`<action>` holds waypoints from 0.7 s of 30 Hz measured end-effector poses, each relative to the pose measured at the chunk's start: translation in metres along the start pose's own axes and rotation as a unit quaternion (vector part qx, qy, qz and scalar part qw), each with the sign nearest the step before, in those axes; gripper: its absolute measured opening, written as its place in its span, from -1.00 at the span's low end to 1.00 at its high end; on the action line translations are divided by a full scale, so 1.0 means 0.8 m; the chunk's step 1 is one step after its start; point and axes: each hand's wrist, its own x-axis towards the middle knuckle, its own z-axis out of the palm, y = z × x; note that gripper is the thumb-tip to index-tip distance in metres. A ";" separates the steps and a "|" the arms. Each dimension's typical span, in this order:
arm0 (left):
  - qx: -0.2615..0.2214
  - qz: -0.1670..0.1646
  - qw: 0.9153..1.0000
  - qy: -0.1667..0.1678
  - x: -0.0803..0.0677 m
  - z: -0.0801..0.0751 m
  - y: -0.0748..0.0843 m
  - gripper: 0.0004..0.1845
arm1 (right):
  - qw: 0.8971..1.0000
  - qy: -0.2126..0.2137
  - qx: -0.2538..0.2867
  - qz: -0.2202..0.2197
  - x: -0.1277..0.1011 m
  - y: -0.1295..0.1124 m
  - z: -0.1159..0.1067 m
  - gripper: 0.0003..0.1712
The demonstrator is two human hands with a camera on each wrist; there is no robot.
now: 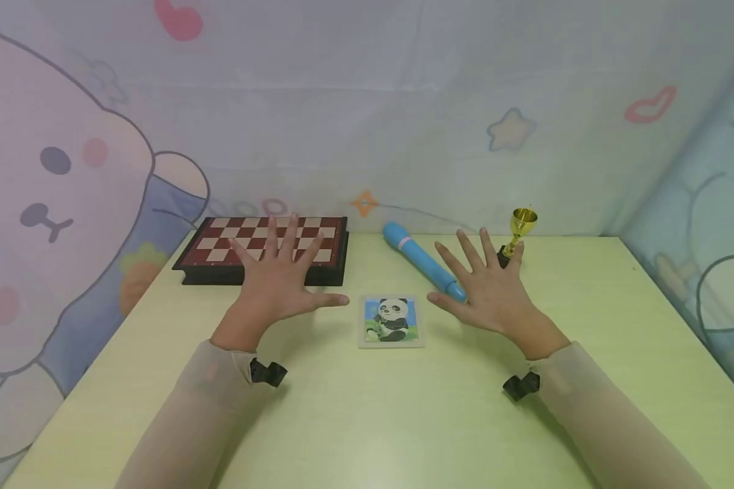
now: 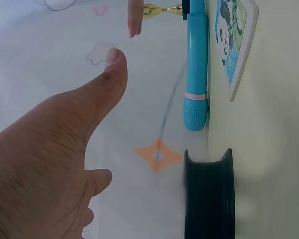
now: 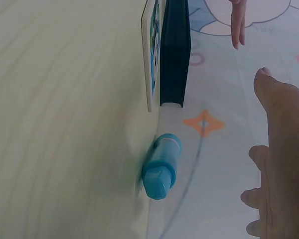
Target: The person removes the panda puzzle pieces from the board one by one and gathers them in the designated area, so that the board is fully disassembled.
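Both hands, left hand (image 1: 275, 288) and right hand (image 1: 486, 292), hover with fingers spread, holding nothing. The panda card (image 1: 392, 320) lies flat between them on the surface (image 1: 367, 407); probably light, stiff and thin, so lifting by an edge looks best.

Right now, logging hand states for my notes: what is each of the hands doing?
Left hand: open, fingers spread, holding nothing, above the table.
Right hand: open, fingers spread, holding nothing.
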 end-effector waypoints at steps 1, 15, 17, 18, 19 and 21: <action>-0.003 0.003 1.000 -0.002 -0.001 -0.001 0.001 0.36 | 1.000 0.000 0.000 0.001 0.000 0.000 0.000 0.02; -0.016 0.051 0.997 -0.058 -0.008 -0.014 0.012 0.31 | 0.999 0.008 -0.015 -0.039 0.007 -0.009 0.000 0.04; -0.011 0.051 0.997 -0.064 -0.009 -0.015 0.010 0.31 | 0.999 0.004 -0.013 -0.043 0.008 -0.012 -0.002 0.05; -0.011 0.050 0.996 -0.067 -0.010 -0.014 0.010 0.32 | 0.999 0.002 -0.012 -0.043 0.008 -0.013 -0.002 0.05; -0.012 0.050 0.996 -0.069 -0.011 -0.013 0.009 0.32 | 0.999 -0.001 -0.011 -0.043 0.008 -0.014 -0.003 0.06; -0.016 0.050 0.996 -0.073 -0.012 -0.011 0.008 0.31 | 0.999 -0.002 -0.009 -0.044 0.007 -0.015 -0.002 0.06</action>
